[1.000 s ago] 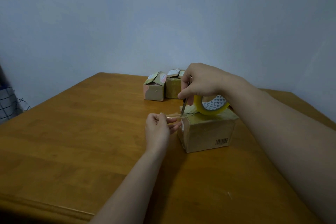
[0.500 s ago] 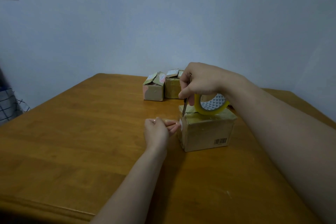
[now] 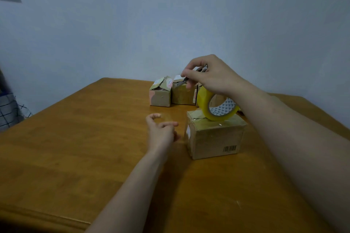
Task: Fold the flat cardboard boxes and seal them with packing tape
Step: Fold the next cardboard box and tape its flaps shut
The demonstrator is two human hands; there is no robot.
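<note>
1. On the wooden table, towards its middle: cardboard box, clear tape across top
2. Upright on that top, kept handy: yellow tape roll
3. Above: right hand pinching small metal cutter, blades clear of the tape
4. Beside box: left hand loosely curled, gripping nothing visible

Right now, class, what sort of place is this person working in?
Probably a room at home: a wooden table against a plain wall, with small cardboard boxes and a roll of tape.
</note>
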